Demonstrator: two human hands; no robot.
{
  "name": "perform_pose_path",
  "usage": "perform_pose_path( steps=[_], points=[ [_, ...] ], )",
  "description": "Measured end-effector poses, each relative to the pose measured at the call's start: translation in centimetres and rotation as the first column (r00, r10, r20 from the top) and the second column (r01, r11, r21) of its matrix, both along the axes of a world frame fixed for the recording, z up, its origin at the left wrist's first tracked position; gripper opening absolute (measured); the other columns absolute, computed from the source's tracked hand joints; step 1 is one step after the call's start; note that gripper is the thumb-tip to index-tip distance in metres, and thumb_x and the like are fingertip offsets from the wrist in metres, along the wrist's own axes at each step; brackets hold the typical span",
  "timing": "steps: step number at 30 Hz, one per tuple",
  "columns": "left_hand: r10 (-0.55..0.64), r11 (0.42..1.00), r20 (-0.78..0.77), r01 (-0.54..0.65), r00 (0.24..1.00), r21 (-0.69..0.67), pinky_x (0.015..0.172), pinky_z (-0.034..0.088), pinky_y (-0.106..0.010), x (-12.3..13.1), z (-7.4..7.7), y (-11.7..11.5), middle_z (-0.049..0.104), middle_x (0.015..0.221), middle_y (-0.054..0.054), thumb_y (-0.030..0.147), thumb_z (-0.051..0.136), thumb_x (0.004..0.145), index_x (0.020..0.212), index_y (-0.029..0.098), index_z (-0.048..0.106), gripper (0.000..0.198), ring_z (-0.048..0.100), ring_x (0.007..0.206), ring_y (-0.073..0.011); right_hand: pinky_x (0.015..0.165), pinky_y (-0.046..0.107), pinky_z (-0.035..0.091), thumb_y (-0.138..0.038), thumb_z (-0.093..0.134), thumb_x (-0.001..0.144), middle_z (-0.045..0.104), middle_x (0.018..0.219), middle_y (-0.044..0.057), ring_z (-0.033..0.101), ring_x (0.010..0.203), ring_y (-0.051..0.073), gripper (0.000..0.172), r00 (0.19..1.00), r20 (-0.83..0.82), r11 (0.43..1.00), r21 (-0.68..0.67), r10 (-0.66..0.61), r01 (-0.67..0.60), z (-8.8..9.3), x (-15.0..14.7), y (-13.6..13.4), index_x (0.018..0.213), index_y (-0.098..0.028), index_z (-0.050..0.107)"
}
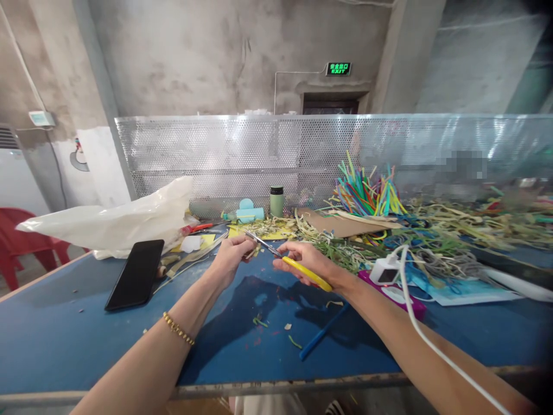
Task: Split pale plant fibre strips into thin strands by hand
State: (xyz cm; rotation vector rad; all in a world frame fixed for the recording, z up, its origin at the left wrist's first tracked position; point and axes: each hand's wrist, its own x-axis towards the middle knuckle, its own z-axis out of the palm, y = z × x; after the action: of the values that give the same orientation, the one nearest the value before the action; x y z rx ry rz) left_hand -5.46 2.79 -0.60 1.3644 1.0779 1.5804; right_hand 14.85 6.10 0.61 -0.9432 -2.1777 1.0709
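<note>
The yellow-handled scissors [307, 273] are above the blue surface [64, 334], the right hand [310, 258] closed around their handle and the blades pointing toward the left hand [233, 255]. The left hand's fingers are pinched together just beside the blade tips (whatever they may grip is too small to tell). A black phone [136, 275] lies to the left, a blue rod [324, 332] near the front edge.
</note>
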Motion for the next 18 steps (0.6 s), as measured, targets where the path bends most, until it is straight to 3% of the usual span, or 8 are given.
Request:
perform_pose_path(
  steps=[7, 12, 14, 16, 18],
  points=[
    [-0.006, 1.0, 0.011, 0.006, 1.0, 0.003, 0.051, 0.031, -0.025, 0.1, 0.1, -0.3, 0.049, 0.055, 0.001, 0.025, 0.064, 0.065, 0.055, 0.014, 0.059, 0.015, 0.04, 0.053, -0.0097, 0.026, 0.019, 0.029, -0.053, 0.068, 0.075, 0.046, 0.049, -0.009, 0.038, 0.03, 0.007, 0.041, 1.0, -0.027, 1.0, -0.019, -0.011, 0.011, 0.0, -0.1, -0.6, 0.098, -0.02, 0.058],
    [0.023, 1.0, -0.009, -0.023, 1.0, -0.012, 0.051, 0.031, -0.024, 0.0, 0.0, -0.4, 0.049, 0.054, 0.002, 0.029, 0.067, 0.068, 0.057, 0.014, 0.061, 0.02, 0.039, 0.052, -0.009, 0.03, 0.021, 0.032, -0.058, 0.059, 0.08, 0.049, 0.048, -0.007, 0.043, 0.031, 0.01, 0.042, 0.994, 0.007, 0.991, 0.082, -0.107, 0.106, -0.4, 0.0, 0.1, 0.101, -0.021, 0.059],
    [0.022, 0.999, 0.008, -0.022, 1.0, -0.024, 0.05, 0.031, -0.023, -0.2, 0.0, -0.3, 0.051, 0.056, 0.001, 0.032, 0.07, 0.069, 0.061, 0.013, 0.063, 0.022, 0.04, 0.051, -0.008, 0.04, 0.023, 0.041, -0.055, 0.061, 0.079, 0.059, 0.056, -0.002, 0.055, 0.044, 0.014, 0.04, 0.97, 0.085, 0.949, 0.24, -0.229, 0.203, -0.4, 0.4, 1.0, 0.098, -0.02, 0.063],
    [-0.002, 0.999, 0.067, 0.005, 0.998, -0.04, 0.049, 0.03, -0.021, -0.5, -0.1, -0.2, 0.055, 0.059, 0.0, 0.033, 0.072, 0.069, 0.064, 0.012, 0.064, 0.023, 0.042, 0.05, -0.0067, 0.057, 0.026, 0.048, -0.049, 0.068, 0.075, 0.069, 0.074, 0.005, 0.066, 0.068, 0.02, 0.036, 0.905, 0.176, 0.847, 0.456, -0.387, 0.274, -0.5, 0.9, 2.1, 0.092, -0.018, 0.067],
    [-0.026, 0.997, 0.164, 0.038, 0.986, -0.067, 0.05, 0.033, -0.02, -0.7, -0.2, -0.1, 0.059, 0.063, -0.001, 0.027, 0.075, 0.068, 0.066, 0.01, 0.065, 0.02, 0.044, 0.05, -0.006, 0.071, 0.029, 0.048, -0.043, 0.069, 0.074, 0.072, 0.092, 0.01, 0.067, 0.088, 0.025, 0.032, 0.82, 0.279, 0.77, 0.577, -0.5, 0.273, -0.7, 1.5, 3.1, 0.092, -0.017, 0.068]
  ],
)
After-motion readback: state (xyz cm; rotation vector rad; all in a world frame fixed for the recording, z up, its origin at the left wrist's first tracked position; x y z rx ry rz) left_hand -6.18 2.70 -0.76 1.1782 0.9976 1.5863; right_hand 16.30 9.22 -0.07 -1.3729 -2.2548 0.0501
